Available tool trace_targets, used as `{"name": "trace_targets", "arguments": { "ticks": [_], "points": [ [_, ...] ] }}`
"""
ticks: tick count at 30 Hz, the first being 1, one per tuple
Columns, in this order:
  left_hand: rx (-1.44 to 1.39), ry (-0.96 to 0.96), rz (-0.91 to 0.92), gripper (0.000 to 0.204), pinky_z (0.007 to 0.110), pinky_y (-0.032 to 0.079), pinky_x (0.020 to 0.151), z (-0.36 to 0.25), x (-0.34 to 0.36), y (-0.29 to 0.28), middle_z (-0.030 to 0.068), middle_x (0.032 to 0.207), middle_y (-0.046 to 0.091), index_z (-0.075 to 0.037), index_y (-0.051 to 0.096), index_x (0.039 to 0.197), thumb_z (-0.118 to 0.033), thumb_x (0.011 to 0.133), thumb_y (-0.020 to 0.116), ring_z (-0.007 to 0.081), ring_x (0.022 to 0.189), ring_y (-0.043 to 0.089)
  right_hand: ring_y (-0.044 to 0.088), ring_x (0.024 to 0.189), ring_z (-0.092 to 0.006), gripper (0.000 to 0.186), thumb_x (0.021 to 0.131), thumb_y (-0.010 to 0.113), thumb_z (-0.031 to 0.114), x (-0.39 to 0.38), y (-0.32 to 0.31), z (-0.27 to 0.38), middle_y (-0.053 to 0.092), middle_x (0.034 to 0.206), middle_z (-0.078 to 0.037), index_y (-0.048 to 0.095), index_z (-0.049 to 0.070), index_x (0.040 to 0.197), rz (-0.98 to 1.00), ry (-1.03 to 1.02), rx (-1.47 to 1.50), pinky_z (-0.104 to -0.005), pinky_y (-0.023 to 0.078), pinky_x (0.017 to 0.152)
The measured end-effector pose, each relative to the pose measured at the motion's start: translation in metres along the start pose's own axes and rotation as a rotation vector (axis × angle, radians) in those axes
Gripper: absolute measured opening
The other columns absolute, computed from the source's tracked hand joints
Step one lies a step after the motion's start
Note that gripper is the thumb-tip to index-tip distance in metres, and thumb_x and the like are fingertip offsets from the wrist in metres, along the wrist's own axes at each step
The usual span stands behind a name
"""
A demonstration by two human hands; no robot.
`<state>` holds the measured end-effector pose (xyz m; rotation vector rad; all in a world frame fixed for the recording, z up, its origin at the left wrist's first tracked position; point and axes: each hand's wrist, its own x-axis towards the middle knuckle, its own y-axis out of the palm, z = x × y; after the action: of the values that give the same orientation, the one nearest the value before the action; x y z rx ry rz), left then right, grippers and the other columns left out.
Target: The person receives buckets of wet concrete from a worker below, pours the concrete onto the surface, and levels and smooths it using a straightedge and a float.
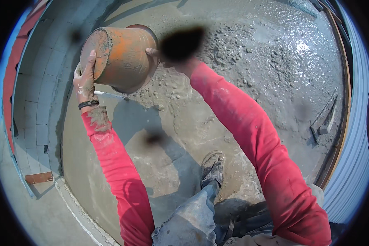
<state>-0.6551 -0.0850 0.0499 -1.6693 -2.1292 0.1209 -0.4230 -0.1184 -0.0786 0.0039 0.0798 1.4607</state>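
Observation:
Both my hands hold an orange bucket (pixel 129 55), caked with grey mortar and tipped on its side in the air. Its base is toward the left and its rim toward the right. My left hand (pixel 86 80) grips it at the base, with the fingers up against the bottom. My right hand (pixel 184 65) is at the rim side, one finger pressed on the outer wall. A dark smudge on the picture hides much of that hand. Beneath and beyond the bucket lies wet grey concrete (pixel 238 61), lumpy and gravelly at the middle. The inside of the bucket is hidden.
A trowel-like tool (pixel 327 123) lies in the wet concrete at the right. A wooden board (pixel 343 106) and corrugated metal sheet (pixel 356 164) edge that side. A block wall (pixel 41 102) curves along the left, with a loose brick (pixel 39 177). My boot (pixel 212 168) stands on the slab.

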Motion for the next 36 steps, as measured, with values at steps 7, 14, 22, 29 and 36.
{"name": "trace_targets", "arguments": {
  "ticks": [7,14,22,29,36],
  "points": [
    [-0.108,-0.048,0.169,0.08,0.028,0.051,0.087,0.004,-0.04,0.044,0.0154,0.12,0.061,0.01,0.047,0.134,-0.033,0.078,0.084,0.0189,0.105,0.063,0.058,0.071,-0.0219,0.058,0.08,0.08,0.041,-0.041,-0.074,-0.005,0.06,0.082,-0.016,0.058,-0.011,0.094,-0.146,0.013,0.022,-0.0367,0.047,0.059],
    [-0.098,-0.054,0.317,0.082,0.048,0.038,0.095,0.016,-0.07,0.055,0.0083,0.153,0.036,-0.017,0.032,0.15,-0.049,0.085,0.071,0.0264,0.136,0.041,0.06,0.11,-0.0448,0.061,0.072,0.086,0.024,-0.053,-0.086,0.007,0.062,0.11,-0.032,0.054,-0.01,0.111,-0.307,-0.131,-0.103,-0.047,0.05,0.09],
    [-0.43,-0.346,0.525,0.069,0.047,0.038,0.104,0.052,-0.129,0.14,0.0152,0.154,0.03,-0.011,0.028,0.152,-0.024,0.093,0.062,0.0336,0.137,0.035,0.065,0.102,-0.0356,0.07,0.057,0.092,0.022,-0.13,-0.171,0.065,0.067,0.103,-0.022,0.061,0.002,0.117,-0.44,-0.289,-0.446,-0.0458,0.052,0.088],
    [-0.059,-0.212,1.07,0.066,0.051,0.031,0.11,-0.021,-0.235,0.197,0.015,0.156,0.025,-0.009,0.021,0.153,-0.025,0.097,0.05,0.0333,0.141,0.026,0.067,0.086,-0.0308,0.054,0.057,0.086,0.004,-0.259,-0.236,0.057,0.068,0.081,-0.014,0.065,0.001,0.106,-0.372,-0.234,-0.061,-0.0427,0.051,0.074],
    [0.206,0.053,1.505,0.063,0.054,0.023,0.115,-0.095,-0.284,0.226,0.0148,0.159,0.019,-0.007,0.014,0.155,-0.027,0.1,0.039,0.033,0.146,0.018,0.064,0.082,-0.0388,0.04,0.068,0.068,-0.002,-0.499,-0.247,0.024,0.063,0.087,-0.017,0.06,0.002,0.107,-0.854,-0.53,-0.539,-0.0457,0.05,0.069]
  ]
}}
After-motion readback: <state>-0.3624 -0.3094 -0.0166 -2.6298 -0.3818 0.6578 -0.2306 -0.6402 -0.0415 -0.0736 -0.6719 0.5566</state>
